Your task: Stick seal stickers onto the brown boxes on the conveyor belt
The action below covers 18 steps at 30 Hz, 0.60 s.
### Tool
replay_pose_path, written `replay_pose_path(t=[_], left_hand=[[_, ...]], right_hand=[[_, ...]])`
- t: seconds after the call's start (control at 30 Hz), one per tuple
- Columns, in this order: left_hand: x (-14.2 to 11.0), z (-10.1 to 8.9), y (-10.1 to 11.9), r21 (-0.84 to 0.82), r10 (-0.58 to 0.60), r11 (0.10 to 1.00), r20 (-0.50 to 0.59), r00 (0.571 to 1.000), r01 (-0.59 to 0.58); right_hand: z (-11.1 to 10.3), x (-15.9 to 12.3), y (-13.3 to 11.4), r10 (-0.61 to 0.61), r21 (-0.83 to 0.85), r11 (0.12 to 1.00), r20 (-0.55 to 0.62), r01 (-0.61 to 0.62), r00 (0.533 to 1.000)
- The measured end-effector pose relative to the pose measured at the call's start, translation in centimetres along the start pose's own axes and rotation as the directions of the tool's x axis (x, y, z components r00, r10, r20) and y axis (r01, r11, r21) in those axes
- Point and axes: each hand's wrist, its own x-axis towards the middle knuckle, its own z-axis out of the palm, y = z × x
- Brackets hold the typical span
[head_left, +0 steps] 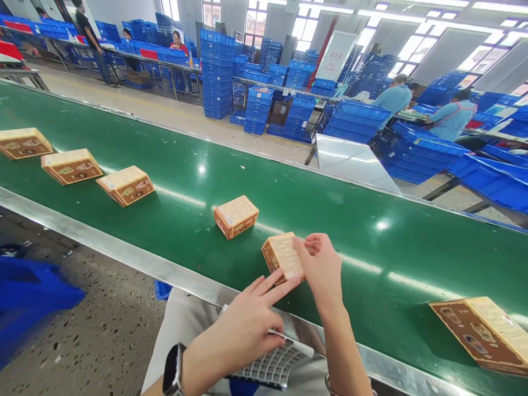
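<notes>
A small brown-and-cream carton [284,254] with printed pictures on its side rests on the green conveyor belt in front of me. My right hand [324,269] is at its right edge, one finger pressed on the top and the others curled in. Two outstretched fingers of my left hand [258,313] touch the near edge of the same carton. Lower down, that hand's other fingers pinch a curved sheet with a grid of small squares [268,366], which looks like a sticker sheet. Whether anything small sits under my right fingertips is hidden.
Another carton [236,216] lies just left on the belt [181,165], with several more farther left. One carton [482,333] lies at the right. A metal rail [124,247] edges the near side. Blue crates [216,71] and several people stand or sit beyond.
</notes>
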Motion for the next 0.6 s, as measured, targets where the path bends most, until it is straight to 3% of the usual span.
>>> replay_pose_path(t=[0.1, 0.2, 0.33, 0.4, 0.47, 0.53, 0.6], left_hand=[[-0.4, -0.1, -0.2, -0.133, -0.018, 0.991, -0.042, 0.999, 0.012], [-1.3, -0.7, -0.4, -0.333, -0.162, 0.932, -0.026, 0.987, 0.144], [-2.6, -2.2, -0.6, -0.467, -0.394, 0.802, 0.053, 0.917, 0.372], [-3.0, -2.9, -0.5, -0.492, -0.474, 0.749, 0.07, 0.878, 0.444], [-3.1, -3.6, -0.3, -0.502, -0.508, 0.718, 0.096, 0.856, 0.482], [-3.2, -4.0, -0.1, -0.51, -0.527, 0.694, 0.121, 0.841, 0.508], [-3.1, -4.1, 0.0, -0.527, -0.546, 0.669, 0.13, 0.828, 0.524]], right_hand=[[-0.8, 1.0, 0.7, 0.008, -0.019, 1.0, -0.047, -0.009, 0.999], [-1.9, 1.5, 1.2, 0.006, -0.019, 1.0, -0.06, -0.007, 0.998], [-3.1, -0.6, 0.6, -0.08, -0.012, 0.997, -0.092, 0.08, 0.993], [-3.4, -2.6, -0.2, -0.206, 0.011, 0.978, 0.023, 0.206, 0.978], [-3.6, -4.7, -1.1, -0.357, 0.086, 0.934, 0.285, 0.347, 0.89], [-3.6, -6.2, -1.7, -0.425, 0.17, 0.901, 0.534, 0.4, 0.731], [-3.8, -6.8, -1.9, -0.419, 0.192, 0.899, 0.644, 0.395, 0.64]])
